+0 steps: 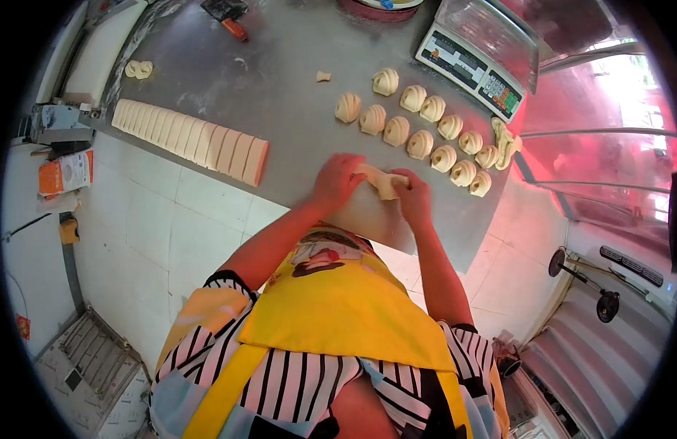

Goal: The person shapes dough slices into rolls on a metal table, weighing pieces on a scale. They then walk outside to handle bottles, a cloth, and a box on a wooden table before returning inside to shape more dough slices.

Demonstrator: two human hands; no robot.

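Note:
A strip of pale dough (383, 183) stretches between my two hands, just above the near edge of the metal table. My left hand (340, 179) pinches its left end, and my right hand (413, 196) grips the right end. To the right and beyond lie rows of shaped dough rolls (420, 144), each with folded layers on top. On the left side of the table rests a long row of sliced dough pieces (188, 139), cut side by side. A small scrap of dough (323, 76) lies farther back.
A digital scale (466, 66) stands at the back right, with a twisted lump of dough (505, 143) near it. A scraper with a red handle (234, 29) lies at the back. One small dough piece (139, 69) sits far left. The metal table (272, 88) ends close to my body.

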